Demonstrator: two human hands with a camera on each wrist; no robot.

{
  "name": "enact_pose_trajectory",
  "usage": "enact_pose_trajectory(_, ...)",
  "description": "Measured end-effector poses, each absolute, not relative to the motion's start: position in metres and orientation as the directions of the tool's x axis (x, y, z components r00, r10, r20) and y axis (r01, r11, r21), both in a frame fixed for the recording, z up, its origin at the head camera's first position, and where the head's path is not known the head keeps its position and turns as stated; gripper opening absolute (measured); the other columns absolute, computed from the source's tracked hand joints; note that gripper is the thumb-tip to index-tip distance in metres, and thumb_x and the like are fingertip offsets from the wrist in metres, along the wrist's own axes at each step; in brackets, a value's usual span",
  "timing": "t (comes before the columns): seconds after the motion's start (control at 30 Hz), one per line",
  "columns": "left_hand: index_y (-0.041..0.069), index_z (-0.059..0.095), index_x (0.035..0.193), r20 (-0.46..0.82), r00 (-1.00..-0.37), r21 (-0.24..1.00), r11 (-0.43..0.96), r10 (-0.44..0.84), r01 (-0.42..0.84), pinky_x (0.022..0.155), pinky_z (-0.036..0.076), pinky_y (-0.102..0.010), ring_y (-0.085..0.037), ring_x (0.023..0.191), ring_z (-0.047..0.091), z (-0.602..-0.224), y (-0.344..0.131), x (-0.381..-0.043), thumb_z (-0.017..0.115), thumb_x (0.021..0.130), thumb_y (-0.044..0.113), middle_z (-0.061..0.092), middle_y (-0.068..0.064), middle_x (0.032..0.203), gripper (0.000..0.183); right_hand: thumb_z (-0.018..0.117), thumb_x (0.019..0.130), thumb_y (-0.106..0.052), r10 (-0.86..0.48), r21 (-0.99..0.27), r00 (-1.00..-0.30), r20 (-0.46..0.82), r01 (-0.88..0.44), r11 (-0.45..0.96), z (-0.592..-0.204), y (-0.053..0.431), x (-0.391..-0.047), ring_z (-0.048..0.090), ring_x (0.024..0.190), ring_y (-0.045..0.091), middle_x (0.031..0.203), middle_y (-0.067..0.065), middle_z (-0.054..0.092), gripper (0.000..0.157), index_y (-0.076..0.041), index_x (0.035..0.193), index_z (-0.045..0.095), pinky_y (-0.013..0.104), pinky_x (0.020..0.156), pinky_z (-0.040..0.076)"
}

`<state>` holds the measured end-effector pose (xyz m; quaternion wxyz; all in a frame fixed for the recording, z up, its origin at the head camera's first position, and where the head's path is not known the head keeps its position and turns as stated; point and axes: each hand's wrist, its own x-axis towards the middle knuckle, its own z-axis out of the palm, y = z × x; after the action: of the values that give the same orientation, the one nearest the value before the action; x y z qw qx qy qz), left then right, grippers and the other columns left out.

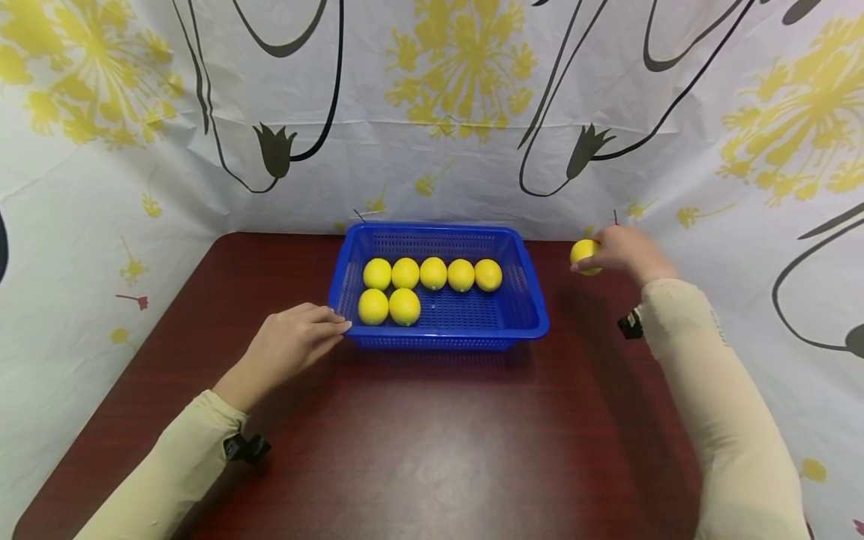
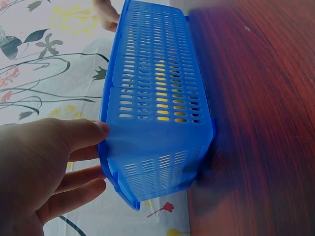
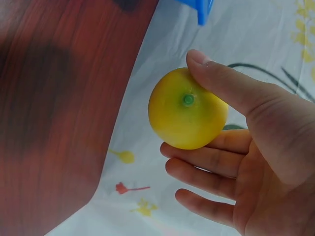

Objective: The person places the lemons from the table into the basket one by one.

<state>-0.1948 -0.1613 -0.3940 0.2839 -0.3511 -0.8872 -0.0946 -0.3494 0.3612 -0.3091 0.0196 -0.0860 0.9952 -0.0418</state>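
At the right, my right hand (image 1: 624,253) holds a round yellow fruit (image 3: 184,115) between thumb and fingers, up off the table and apart from the basket. A small green stem nub shows on this fruit in the right wrist view. My left hand (image 1: 290,341) grips the front left corner of a blue plastic basket (image 1: 445,334), thumb and fingertips at its rim (image 2: 105,113). Inside the basket, several like fruits stand in two rows: a longer back row (image 1: 433,274) and two fruits (image 1: 389,307) at the front left.
The basket stands on a dark red wooden table (image 1: 432,435), near its back edge. A white cloth (image 1: 445,172) with yellow flowers and dark stems hangs behind and at both sides. Small black cameras (image 1: 246,448) are strapped at the wrists.
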Motion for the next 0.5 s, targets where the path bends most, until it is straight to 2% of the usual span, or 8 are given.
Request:
enact_pose_trajectory(0.17,0.020,0.075,0.104,0.570,-0.593,-0.028,0.735,0.569,0.678,0.067,0.058,-0.030,-0.014,0.086,0.066,-0.394,-0.161,-0.194,0.076,0.077,0.024,0.072,0.004,0.095,0.027,0.071,0.069,-0.063,-0.197,-0.055,-0.980,-0.005,-0.196,0.979,-0.303,0.345,-0.345,0.052,0.072,0.025,0.076,0.007,0.058,0.055,-0.010,0.077,0.058,0.032,0.057,0.037)
enact_pose_trajectory(0.5,0.019,0.075,0.103,0.575,-0.586,-0.032,0.731,0.571,0.681,0.067,0.058,-0.031,-0.014,0.086,0.066,-0.396,-0.162,-0.195,0.076,0.077,0.023,0.072,0.004,0.095,0.026,0.072,0.068,-0.063,-0.234,-0.045,-0.972,0.032,-0.235,0.971,-0.292,0.308,-0.342,0.048,0.064,0.022,0.063,0.001,0.050,0.054,-0.012,0.069,0.054,0.031,0.052,0.033)
